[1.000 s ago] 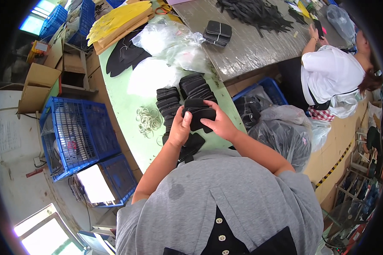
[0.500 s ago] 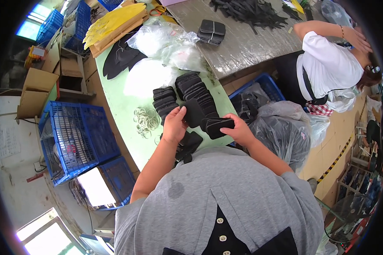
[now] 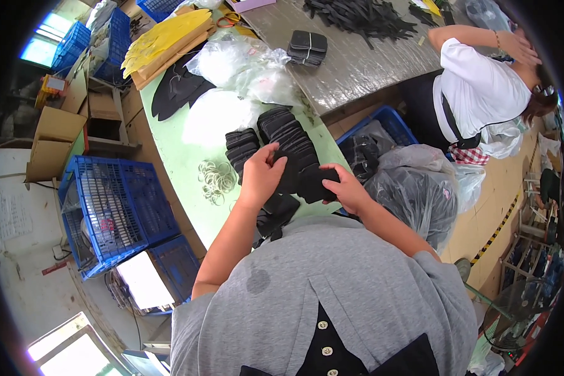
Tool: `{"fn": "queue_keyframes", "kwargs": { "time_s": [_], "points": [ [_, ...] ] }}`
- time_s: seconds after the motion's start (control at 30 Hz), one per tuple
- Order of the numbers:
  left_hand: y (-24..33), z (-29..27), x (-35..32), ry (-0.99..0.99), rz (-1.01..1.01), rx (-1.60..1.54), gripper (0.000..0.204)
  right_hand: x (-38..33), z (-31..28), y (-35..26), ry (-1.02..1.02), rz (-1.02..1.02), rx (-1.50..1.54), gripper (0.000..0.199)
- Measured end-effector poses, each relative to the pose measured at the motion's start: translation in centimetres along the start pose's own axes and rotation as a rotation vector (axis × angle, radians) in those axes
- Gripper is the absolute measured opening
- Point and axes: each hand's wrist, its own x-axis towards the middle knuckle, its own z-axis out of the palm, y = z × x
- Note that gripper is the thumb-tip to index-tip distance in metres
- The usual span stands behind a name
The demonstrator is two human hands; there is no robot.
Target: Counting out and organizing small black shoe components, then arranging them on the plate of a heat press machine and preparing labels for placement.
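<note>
My right hand (image 3: 348,190) grips a small stack of black flat pieces (image 3: 315,184) with rounded corners, thumb on the near side. Facing it, my left hand (image 3: 263,175) has its thumb and forefinger apart. A single dark piece (image 3: 287,175) shows against its inner side; whether the lower fingers touch it is hidden. Just beyond my hands, a long row of the same black pieces (image 3: 285,128) leans on the pale green table (image 3: 169,141), with a shorter row (image 3: 241,143) to its left. Pale rings (image 3: 216,180) lie in a loose pile left of my left hand.
Clear plastic bags (image 3: 244,66) and dark cut pieces (image 3: 178,88) cover the table's far end. A tied black bundle (image 3: 307,47) sits on the grey table (image 3: 357,69). Blue crates (image 3: 109,213) stand at left; bagged goods (image 3: 413,191) at right, near a person in white (image 3: 482,81).
My left hand has moved slightly up and away, its thumb lifting off the black piece and parting from the forefinger. My right hand has turned its stack flatter.
</note>
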Motion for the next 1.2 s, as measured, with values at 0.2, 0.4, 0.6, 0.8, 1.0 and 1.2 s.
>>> {"fn": "queue_keyframes", "kwargs": {
  "time_s": [0.2,0.4,0.6,0.8,1.0,1.2],
  "points": [
    [1.3,-0.5,0.7,-0.397,-0.475,-0.087,0.026,-0.1,1.5,0.7,0.326,-0.714,-0.600,0.039],
    [-2.5,2.7,-0.5,-0.362,-0.753,-0.764,0.025,0.7,1.8,2.9,0.073,-0.789,-0.462,0.044],
    [-4.1,3.4,-0.6,-0.333,-0.709,-0.618,0.026,0.5,0.7,3.3,0.158,-0.573,-0.484,0.043],
    [-5.7,6.0,-2.6,-0.287,0.390,-0.004,0.054,0.4,-1.7,5.6,0.115,-0.660,-0.640,0.046],
    [-7.3,7.5,-5.3,-0.607,0.458,0.157,0.059,0.8,-4.2,8.5,0.153,-0.813,-0.922,0.052],
    [-7.4,3.2,-2.3,-0.141,0.451,0.142,0.048,1.1,-3.3,7.5,0.043,-0.772,-0.908,0.049]
  ]
}}
